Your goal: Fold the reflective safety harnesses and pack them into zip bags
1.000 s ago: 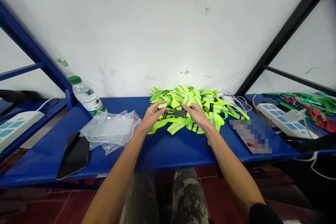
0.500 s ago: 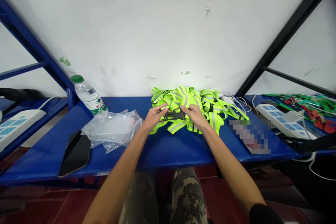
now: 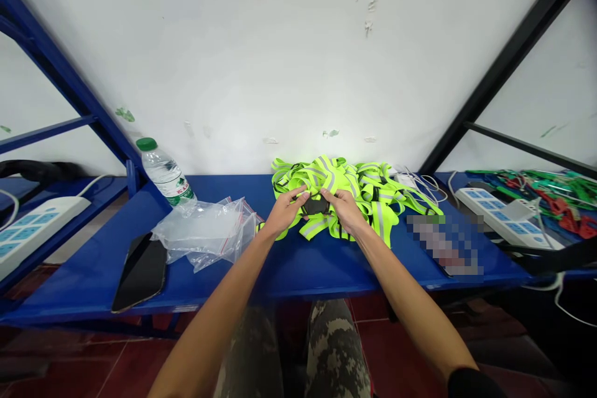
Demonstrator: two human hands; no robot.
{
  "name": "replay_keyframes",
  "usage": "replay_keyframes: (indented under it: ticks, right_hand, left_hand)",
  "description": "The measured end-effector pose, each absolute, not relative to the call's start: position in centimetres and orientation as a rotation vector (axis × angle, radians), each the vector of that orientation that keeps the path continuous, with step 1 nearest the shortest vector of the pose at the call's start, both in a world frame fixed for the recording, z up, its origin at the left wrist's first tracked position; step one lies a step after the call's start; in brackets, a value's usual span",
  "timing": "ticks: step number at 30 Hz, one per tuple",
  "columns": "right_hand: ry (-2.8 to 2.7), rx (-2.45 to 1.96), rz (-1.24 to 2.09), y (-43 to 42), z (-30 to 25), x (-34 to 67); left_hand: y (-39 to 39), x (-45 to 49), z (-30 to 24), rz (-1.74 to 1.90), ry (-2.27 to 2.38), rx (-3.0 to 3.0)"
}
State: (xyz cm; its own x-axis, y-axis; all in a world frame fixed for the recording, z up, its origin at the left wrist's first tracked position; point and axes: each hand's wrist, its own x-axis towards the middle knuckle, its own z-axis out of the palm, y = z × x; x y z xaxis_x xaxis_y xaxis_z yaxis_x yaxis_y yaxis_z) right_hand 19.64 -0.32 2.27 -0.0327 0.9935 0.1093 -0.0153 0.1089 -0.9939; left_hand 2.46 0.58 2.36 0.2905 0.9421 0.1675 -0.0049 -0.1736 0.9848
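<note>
A black plastic side-release buckle (image 3: pixel 316 206) sits between my two hands, its halves pushed together. My left hand (image 3: pixel 285 211) pinches the left half between thumb and fingers. On the other side, my right hand (image 3: pixel 344 208) grips the right half the same way. The buckle belongs to neon yellow reflective straps (image 3: pixel 326 169) with grey stripes, which lie in a tangled heap behind and under my hands. Part of the strap at the buckle is hidden by my fingers.
Left of the straps lie clear zip bags (image 3: pixel 205 230), a black phone (image 3: pixel 140 273) and a water bottle (image 3: pixel 165 174) with a green cap. A blurred-out flat object (image 3: pixel 448 247) and a white cable (image 3: pixel 422 183) are on the right. Power strips (image 3: pixel 508 217) stand beyond the frames.
My left hand has moved right towards my right hand, and the two buckle halves that were apart are now together. The view has shifted slightly.
</note>
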Motion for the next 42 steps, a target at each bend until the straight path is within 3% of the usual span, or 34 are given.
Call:
replay_keyframes:
  ticks: [4,7,11,17,19,24,28,36,42]
  right_hand:
    - [-1.214,-1.145,1.188,-0.8,3.8,19.8]
    - [-1.551,-1.093,1.105,-1.0,5.4,21.2]
    - [-1.990,-1.259,0.733,-0.9,6.5,24.6]
    - [-1.963,-1.554,0.234,-0.4,7.9,31.0]
    - [-1.812,-1.472,0.282,-0.5,8.8,32.5]
    - [-1.273,-1.152,0.791,-1.2,10.9,32.8]
    - [-1.117,-1.043,0.801,-1.2,11.2,32.5]
    - [-1.148,-1.043,0.927,-1.1,10.8,33.4]
    - [-1.573,-1.132,1.115,-3.5,12.4,33.5]
  left_hand:
    - [0.9,1.7,4.0,1.012,0.984,1.642]
    - [1.4,0.0,6.8,0.831,0.950,2.034]
    - [2.3,-2.4,10.2,0.565,1.059,2.335]
    - [3.4,-5.6,12.8,0.811,1.289,2.291]
    - [3.5,-6.7,13.5,0.813,1.327,2.175]
    - [3.5,-8.4,14.8,0.587,1.322,1.875]
    - [3.0,-9.0,15.6,0.373,1.155,1.905]
    - [2.6,-10.6,14.4,0.455,1.023,1.610]
    - [3.0,-12.2,14.4,0.352,0.947,1.631]
